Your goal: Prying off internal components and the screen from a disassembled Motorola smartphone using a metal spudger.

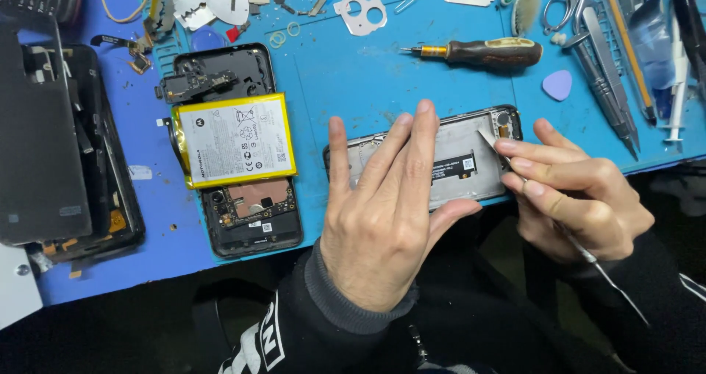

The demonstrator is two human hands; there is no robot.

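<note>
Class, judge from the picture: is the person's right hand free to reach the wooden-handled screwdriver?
Probably not at once: the right hand already grips a thin metal tool against the phone frame. The mat up to the screwdriver looks unobstructed.

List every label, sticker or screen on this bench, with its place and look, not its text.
Battery label: white rectangle, yellow-edged, on the opened phone left of the left hand.
Frame label: black strip with a small white code square, between both hands.
Dark screen panel: black slab, far left.
</note>
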